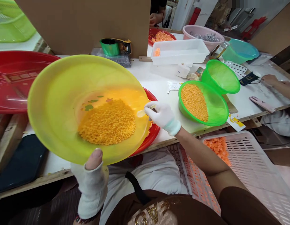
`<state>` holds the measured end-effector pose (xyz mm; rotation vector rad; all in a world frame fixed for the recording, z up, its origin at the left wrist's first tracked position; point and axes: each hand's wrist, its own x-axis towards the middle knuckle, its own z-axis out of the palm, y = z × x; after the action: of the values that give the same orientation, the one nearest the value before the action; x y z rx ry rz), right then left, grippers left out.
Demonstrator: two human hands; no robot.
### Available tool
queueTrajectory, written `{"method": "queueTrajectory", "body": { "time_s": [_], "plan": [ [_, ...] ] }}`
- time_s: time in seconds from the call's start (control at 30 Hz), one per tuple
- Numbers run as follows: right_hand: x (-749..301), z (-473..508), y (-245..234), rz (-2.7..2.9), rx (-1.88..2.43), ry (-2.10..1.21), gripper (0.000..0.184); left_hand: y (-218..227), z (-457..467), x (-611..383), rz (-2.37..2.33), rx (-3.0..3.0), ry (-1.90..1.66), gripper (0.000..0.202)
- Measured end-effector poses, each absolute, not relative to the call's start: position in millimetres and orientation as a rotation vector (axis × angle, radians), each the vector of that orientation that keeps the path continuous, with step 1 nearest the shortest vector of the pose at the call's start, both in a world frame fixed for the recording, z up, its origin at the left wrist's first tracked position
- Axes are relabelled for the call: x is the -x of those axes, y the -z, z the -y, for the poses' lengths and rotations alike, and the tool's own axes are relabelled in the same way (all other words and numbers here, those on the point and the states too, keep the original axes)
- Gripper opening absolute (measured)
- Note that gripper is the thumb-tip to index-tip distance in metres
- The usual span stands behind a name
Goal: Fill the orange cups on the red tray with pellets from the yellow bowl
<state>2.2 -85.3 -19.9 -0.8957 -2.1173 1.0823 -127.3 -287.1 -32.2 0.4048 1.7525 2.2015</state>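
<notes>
Step in hand appears to be spooning among yellow pieces (109, 125) in the tilted yellow bowl (53, 93). Left hand (92, 176) grips the near rim, thumb on top, other fingers hidden. Right hand (161, 115) pinches a pale spoon-like tool (141, 113); pieces lie just left of its fingertips. Next move likely needs a steady left grip.

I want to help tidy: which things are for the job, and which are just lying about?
Probably for the job:
left hand, holding the yellow bowl
yellow bits inside
right hand, seemingly pinching a pale piece
green bowl of similar bits

Probably just lying about:
tape
pink phone
mug
</notes>
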Motion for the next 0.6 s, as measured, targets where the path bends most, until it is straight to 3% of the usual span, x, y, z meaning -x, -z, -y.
{"method": "queueTrajectory", "body": {
  "time_s": [0.4, 0.6],
  "plan": [
    [34.2, 108.3, 27.0, 1.728, 1.107, -1.990, 0.004, 46.6, 293.4, 130.4, -1.818, -0.487, -2.182, 0.054],
    [25.0, 96.8, 34.8, 1.469, 1.011, -2.245, 0.022, 39.8, 292.2, 133.9, -1.783, -0.461, -2.193, 0.047]
  ]
}}
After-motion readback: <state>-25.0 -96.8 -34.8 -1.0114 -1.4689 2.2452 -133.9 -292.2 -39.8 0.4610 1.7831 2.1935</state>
